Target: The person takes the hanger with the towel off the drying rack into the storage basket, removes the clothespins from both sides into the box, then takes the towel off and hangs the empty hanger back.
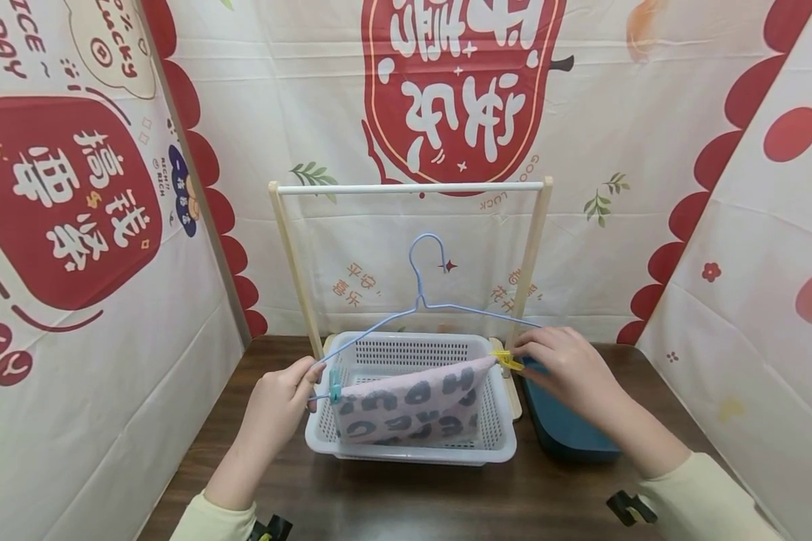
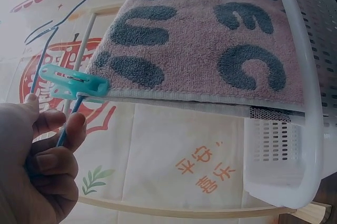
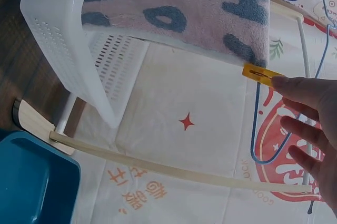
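Observation:
My left hand grips the left end of a blue wire hanger, its fingers curled round the wire. A pink towel with grey letters hangs along the hanger's lower part, over the basket. A teal clothespin clamps the towel's left corner, right beside my left fingers. At the opposite corner sits a yellow clothespin, pinched at its end by my right hand. The other right-hand fingers are spread apart near the hanger wire. The hanger's hook points upward.
Below the towel stands a white perforated basket on the dark wooden table. Behind it rises a wooden rack with a white rod. A blue bin stands right of the basket. Printed cloth encloses the back and sides.

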Demonstrator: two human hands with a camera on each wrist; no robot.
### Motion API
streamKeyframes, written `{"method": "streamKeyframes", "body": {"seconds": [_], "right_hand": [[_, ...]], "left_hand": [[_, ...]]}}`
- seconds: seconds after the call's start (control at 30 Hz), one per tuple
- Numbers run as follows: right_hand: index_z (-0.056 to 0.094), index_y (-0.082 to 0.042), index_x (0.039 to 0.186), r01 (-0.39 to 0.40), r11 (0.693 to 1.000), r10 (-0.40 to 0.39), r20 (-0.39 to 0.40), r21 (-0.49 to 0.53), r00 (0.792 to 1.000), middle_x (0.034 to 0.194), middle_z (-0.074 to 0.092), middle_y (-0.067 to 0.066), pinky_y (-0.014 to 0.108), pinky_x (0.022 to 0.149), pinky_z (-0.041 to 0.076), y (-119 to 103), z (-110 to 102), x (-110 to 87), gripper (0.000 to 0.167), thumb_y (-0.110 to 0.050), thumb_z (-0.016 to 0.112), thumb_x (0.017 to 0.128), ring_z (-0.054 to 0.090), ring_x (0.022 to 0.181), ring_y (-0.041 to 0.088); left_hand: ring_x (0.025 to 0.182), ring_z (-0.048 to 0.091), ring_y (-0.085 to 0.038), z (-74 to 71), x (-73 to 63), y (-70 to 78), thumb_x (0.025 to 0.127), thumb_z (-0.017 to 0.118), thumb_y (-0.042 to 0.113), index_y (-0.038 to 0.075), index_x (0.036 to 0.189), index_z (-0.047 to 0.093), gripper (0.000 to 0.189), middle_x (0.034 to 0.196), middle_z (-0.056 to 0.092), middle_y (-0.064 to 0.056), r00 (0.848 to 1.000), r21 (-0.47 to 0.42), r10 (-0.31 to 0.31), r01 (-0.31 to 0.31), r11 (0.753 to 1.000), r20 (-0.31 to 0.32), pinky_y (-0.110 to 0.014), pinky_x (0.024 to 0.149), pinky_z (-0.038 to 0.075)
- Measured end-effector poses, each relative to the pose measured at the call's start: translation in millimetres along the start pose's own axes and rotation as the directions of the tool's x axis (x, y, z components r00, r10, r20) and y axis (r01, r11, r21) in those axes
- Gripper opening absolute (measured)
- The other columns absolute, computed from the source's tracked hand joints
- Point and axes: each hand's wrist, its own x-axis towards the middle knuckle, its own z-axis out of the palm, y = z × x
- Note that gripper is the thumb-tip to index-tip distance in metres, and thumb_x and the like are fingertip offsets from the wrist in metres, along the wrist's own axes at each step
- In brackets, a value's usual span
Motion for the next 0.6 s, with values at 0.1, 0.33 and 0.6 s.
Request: {"method": "streamKeyframes", "body": {"seconds": [0.1, 0.33, 0.6], "right_hand": [[0.073, -0.006, 0.09, 0.041, 0.999, -0.041, 0.002, -0.003, 0.999, 0.096, 0.069, 0.007, 0.047, 0.08, 0.049, 1.0, -2.1, -1.2, 0.044, -0.006, 0.095, 0.052, 0.065, 0.091, 0.025], [0.071, -0.006, 0.085, 0.102, 0.994, -0.102, 0.0, -0.022, 0.995, 0.1, 0.069, 0.008, 0.048, 0.083, 0.047, 5.3, -7.5, -6.6, 0.022, -0.028, 0.074, 0.088, 0.065, 0.093, 0.025], [0.07, -0.004, 0.087, 0.062, 0.998, -0.064, -0.066, -0.023, 0.996, 0.098, 0.07, 0.01, 0.048, 0.082, 0.046, 11.7, -14.7, -14.0, 0.059, -0.047, 0.033, 0.102, 0.065, 0.091, 0.028]], "left_hand": [[0.05, 0.047, -0.004, -0.3, -0.5, 0.0, 0.098, 0.058, 0.01, 0.015, 0.083, 0.058, 0.016, 0.055, 0.05, 0.012, 1.0, -0.003, -0.011, 0.011, 1.0, 0.006, -0.026, 0.045, 0.032], [0.052, 0.047, -0.005, -1.3, -0.7, 0.2, 0.098, 0.058, 0.011, 0.013, 0.083, 0.058, 0.015, 0.056, 0.048, 0.009, 1.0, 0.001, -0.021, 0.021, 1.0, 0.01, -0.026, 0.046, 0.032], [0.05, 0.042, -0.007, -4.6, -1.6, -2.3, 0.098, 0.059, 0.013, 0.014, 0.08, 0.054, 0.019, 0.053, 0.041, 0.009, 1.0, 0.055, -0.012, 0.013, 0.998, -0.016, -0.027, 0.047, 0.031]]}}
